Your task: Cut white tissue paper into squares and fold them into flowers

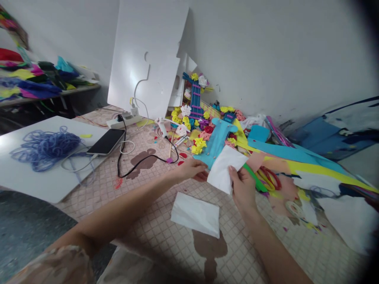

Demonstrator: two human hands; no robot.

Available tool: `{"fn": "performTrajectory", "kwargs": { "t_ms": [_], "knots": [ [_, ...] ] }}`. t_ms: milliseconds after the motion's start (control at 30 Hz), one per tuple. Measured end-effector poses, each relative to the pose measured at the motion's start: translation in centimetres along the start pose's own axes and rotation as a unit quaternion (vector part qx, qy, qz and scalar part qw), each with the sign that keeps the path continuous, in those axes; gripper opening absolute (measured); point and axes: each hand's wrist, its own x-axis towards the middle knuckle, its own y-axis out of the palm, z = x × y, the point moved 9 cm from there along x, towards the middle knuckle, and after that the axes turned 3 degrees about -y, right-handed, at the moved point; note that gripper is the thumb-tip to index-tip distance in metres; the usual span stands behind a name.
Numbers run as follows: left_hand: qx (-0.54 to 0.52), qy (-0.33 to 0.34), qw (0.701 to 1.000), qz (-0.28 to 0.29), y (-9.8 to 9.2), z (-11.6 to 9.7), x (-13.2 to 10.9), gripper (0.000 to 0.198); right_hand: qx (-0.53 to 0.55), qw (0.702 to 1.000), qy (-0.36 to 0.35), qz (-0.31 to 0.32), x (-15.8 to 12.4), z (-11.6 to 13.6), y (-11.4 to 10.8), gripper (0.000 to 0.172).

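My right hand (243, 188) pinches a folded white sheet (226, 167), thumb on top, and holds it tilted above the table. Whether it is paper or thin cloth I cannot tell. My left hand (191, 170) is at the sheet's left edge, its fingers stretched towards it and slightly apart; whether they touch it is unclear. A second folded white sheet (195, 213) lies flat on the table between my forearms. Just behind the held sheet lies a light blue felt-like cutout (217, 138).
Yellow flowers (199, 146), a blue cutout with purple bars (195, 98) and coloured strips (310, 163) crowd the back and right. A glue gun (162, 128) trails a black cord (142, 169). Left are a phone (106, 141), blue yarn (49, 146) and a power strip (126, 118).
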Motion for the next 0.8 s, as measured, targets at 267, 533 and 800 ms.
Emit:
{"fn": "performTrajectory", "kwargs": {
  "t_ms": [267,533,800],
  "knots": [
    [0.177,0.134,0.968,-0.116,-0.6,-1.4,0.3,0.045,0.014,0.993,0.072,0.097,-1.2,-1.2,2.8,0.037],
    [0.2,0.149,0.955,-0.16,-2.1,-1.2,0.5,0.042,0.017,0.97,0.152,0.188,-2.2,-2.9,4.3,0.034],
    [0.173,0.146,0.962,-0.153,-2.6,-1.1,0.7,0.045,0.046,0.931,0.213,0.294,-3.2,-3.2,5.0,0.036]
  ]
}}
